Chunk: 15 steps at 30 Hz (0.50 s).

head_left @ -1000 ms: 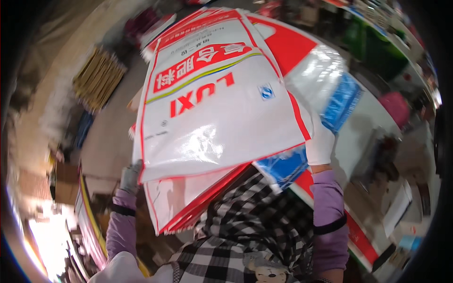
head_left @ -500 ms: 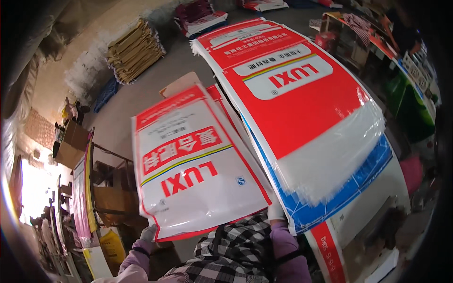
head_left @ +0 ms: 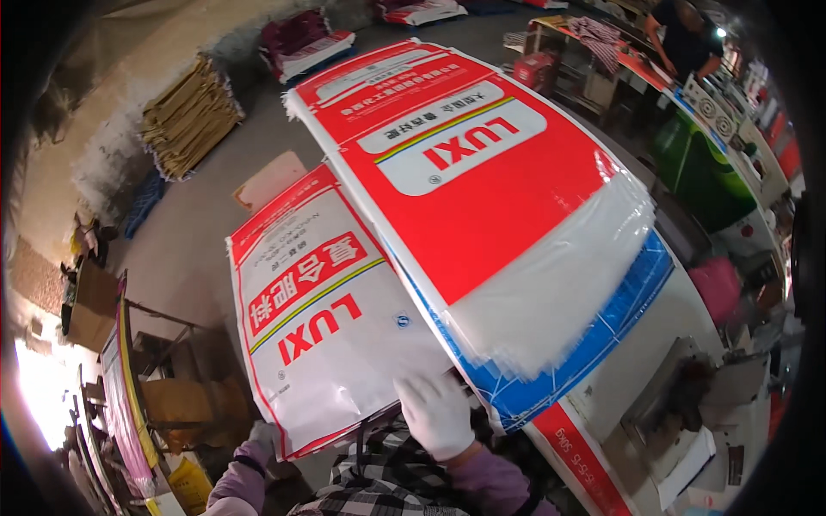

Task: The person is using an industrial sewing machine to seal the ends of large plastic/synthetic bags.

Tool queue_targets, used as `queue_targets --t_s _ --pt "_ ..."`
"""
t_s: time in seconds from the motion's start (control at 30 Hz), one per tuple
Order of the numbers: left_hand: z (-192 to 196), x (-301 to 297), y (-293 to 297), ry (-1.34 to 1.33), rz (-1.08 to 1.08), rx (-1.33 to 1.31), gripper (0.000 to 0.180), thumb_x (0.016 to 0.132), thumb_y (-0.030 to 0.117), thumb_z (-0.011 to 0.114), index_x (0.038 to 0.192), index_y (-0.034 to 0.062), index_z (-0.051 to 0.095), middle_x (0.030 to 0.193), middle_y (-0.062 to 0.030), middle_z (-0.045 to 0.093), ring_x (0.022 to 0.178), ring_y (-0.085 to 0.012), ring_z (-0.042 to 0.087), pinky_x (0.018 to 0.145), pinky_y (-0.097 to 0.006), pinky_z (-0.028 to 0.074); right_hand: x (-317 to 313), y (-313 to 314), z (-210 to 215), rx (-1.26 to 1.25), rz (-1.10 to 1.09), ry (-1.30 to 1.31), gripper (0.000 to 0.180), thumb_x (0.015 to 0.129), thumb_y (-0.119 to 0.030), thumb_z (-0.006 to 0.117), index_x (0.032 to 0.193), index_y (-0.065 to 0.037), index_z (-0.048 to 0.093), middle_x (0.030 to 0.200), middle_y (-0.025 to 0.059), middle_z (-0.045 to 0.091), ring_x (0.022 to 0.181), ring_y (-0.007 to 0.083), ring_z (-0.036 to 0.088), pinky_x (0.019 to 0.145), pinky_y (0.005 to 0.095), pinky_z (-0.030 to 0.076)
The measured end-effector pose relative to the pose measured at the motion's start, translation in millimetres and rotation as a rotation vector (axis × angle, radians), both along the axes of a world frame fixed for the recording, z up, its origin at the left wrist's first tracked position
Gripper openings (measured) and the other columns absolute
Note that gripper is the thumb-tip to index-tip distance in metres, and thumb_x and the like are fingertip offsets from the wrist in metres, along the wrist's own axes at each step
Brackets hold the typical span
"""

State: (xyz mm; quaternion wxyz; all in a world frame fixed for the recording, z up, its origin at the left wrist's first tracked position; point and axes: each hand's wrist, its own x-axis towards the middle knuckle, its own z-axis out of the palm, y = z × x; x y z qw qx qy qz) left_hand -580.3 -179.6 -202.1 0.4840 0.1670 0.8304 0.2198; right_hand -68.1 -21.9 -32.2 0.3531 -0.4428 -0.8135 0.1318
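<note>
A printed white sack with red borders (head_left: 379, 344) lies flat in front of me, on top of other sacks whose edges show beneath it. At its near left corner, my left hand (head_left: 263, 437) in a pale glove is closed on the edge, its fingers partly hidden. My right hand (head_left: 436, 416), white-gloved, is open with its fingers stretched over the sack's near right part. Beside it on the right lies a thick stack of red and white sacks (head_left: 516, 232), with blue sacks (head_left: 594, 344) showing under its near end.
Brown sacks (head_left: 191, 119) are piled by the back wall, with maroon ones (head_left: 297, 39) further right. A metal rack (head_left: 185, 327) stands at left. Far right, another person (head_left: 684, 39) is at an orange-topped table (head_left: 637, 64). A pink object (head_left: 716, 288) sits right of the stack.
My right hand has released the sack's near right corner and come up over its near edge. The white sack has settled flatter. The whole view has shifted, moving the scene leftward.
</note>
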Motion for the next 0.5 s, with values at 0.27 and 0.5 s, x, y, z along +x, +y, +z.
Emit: queue_targets --t_s 0.27,0.5 --pt "96.8 2.7 174.7 0.183 -0.32 0.815 0.037 0.086 0.005 0.056 0.123 0.0068 0.056 0.122 -0.0085 0.061 0.107 -0.0219 0.06 0.092 -0.031 0.047 26.4 159.7 31.2 -0.307 -0.259 -0.446 0.042 0.084 -0.037 0.063 0.116 -0.01 0.061 0.122 0.0164 0.061 0.114 0.0348 0.057 0.088 0.0469 0.049" --pt "166.3 131.4 251.2 -0.213 -0.268 0.665 0.016 0.093 0.011 0.057 0.104 0.01 0.068 0.095 -0.0038 0.07 0.09 -0.0134 0.065 0.077 -0.029 0.053 55.7 163.7 57.8 -0.367 -0.326 -0.393 0.023 0.09 -0.031 0.056 0.099 -0.01 0.06 0.095 0.013 0.068 0.092 0.0274 0.067 0.075 0.0435 0.053"
